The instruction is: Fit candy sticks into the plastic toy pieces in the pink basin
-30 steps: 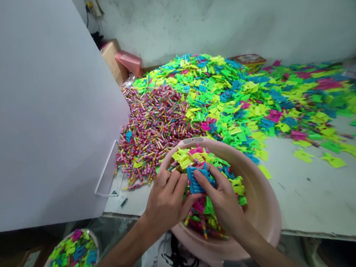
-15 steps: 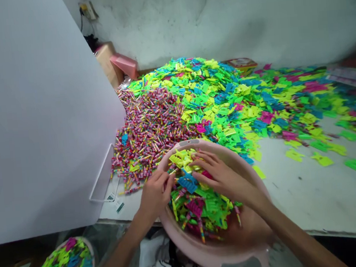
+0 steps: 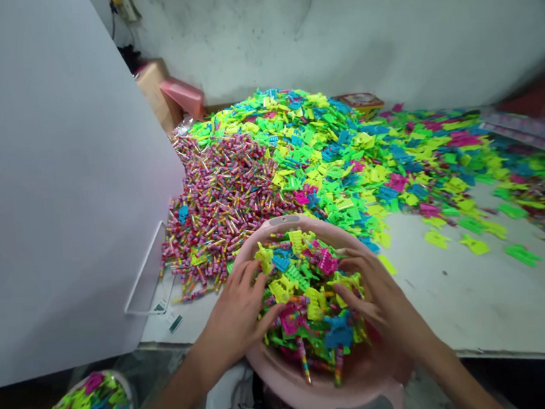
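A pink plastic basin (image 3: 325, 398) holds a mixed heap of flat, bright plastic pieces (image 3: 317, 302) in yellow, green, blue and magenta. Among them are thin, colourful striped sticks (image 3: 304, 361); their exact kind I cannot make out. My left hand (image 3: 236, 309) lies against the heap's left side with its fingers apart, the fingertips near a yellow piece and a magenta one. On the opposite side, my right hand (image 3: 378, 291) curves loosely over the pieces, thumb and fingers spread. Both palms face inward, and neither hand is closed on a piece.
Behind the basin lie a big pile of striped sticks (image 3: 223, 189) and a larger mound of bright plastic pieces (image 3: 314, 131) on a white table (image 3: 434, 305). A white panel (image 3: 61, 185) stands at left. Lower left, another tub (image 3: 129, 395) is full of pieces.
My hands have moved apart to the two sides of the heap. The pieces in the basin have shifted, with more yellow and magenta on top. The view has moved slightly.
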A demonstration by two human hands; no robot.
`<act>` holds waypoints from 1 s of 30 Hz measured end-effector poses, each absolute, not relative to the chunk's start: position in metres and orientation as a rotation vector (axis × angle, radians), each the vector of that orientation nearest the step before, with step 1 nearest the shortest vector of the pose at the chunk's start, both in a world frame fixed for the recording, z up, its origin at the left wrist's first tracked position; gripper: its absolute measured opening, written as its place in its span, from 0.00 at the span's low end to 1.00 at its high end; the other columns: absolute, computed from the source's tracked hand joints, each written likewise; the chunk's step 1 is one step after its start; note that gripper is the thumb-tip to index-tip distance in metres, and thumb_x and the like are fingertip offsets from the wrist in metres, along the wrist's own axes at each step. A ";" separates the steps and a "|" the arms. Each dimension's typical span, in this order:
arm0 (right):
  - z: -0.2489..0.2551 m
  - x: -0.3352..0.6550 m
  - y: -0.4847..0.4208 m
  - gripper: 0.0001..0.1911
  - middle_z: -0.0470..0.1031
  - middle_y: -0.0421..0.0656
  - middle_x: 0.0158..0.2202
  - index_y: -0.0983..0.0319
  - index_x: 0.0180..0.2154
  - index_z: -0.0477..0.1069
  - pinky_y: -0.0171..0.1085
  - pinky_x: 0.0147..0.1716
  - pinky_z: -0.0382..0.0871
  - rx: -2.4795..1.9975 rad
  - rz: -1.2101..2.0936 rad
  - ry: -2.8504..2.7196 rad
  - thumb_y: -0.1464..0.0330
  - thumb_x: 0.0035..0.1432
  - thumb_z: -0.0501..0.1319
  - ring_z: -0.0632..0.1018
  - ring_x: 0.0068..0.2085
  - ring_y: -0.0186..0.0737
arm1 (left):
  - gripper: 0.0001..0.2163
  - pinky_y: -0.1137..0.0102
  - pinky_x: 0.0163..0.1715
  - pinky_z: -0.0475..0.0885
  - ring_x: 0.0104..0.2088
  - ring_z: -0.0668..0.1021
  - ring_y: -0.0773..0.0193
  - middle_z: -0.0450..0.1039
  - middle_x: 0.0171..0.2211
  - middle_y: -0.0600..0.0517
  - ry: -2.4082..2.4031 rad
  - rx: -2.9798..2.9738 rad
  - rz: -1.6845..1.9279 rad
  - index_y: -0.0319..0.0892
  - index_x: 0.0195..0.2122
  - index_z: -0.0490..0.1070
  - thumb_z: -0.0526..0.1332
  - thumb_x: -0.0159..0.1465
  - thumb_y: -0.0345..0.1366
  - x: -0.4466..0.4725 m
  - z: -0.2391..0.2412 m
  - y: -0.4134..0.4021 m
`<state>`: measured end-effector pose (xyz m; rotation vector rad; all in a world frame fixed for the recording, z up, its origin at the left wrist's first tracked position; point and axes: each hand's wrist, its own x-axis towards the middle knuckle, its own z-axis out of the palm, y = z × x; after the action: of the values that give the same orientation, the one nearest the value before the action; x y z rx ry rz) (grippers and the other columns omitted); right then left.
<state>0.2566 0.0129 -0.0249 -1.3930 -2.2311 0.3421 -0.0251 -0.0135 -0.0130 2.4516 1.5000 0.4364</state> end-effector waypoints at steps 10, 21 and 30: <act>-0.072 0.290 0.022 0.34 0.53 0.52 0.72 0.48 0.69 0.56 0.62 0.61 0.65 -1.365 0.291 -2.371 0.50 0.66 0.58 0.61 0.69 0.64 | 0.18 0.58 0.61 0.69 0.61 0.74 0.53 0.74 0.60 0.47 1.405 2.303 0.610 0.48 0.58 0.71 0.57 0.71 0.49 -0.031 -0.022 -0.011; -0.028 0.232 0.189 0.16 0.75 0.49 0.55 0.57 0.54 0.72 0.51 0.60 0.66 -1.473 0.324 -2.040 0.60 0.70 0.54 0.74 0.58 0.50 | 0.15 0.48 0.55 0.71 0.57 0.74 0.46 0.71 0.56 0.38 2.158 2.080 0.581 0.38 0.57 0.70 0.60 0.69 0.33 -0.072 -0.107 0.117; -0.051 0.176 0.300 0.19 0.71 0.49 0.59 0.61 0.57 0.70 0.54 0.52 0.73 -1.572 0.502 -2.067 0.63 0.67 0.63 0.76 0.54 0.49 | 0.12 0.60 0.43 0.77 0.43 0.80 0.59 0.76 0.47 0.47 2.080 2.094 0.489 0.39 0.52 0.72 0.60 0.71 0.39 -0.059 -0.117 0.146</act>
<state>0.1760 0.3002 -0.0512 -1.5720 -2.0675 0.5022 -0.0590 0.1461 -0.1174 2.0939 2.0797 0.4892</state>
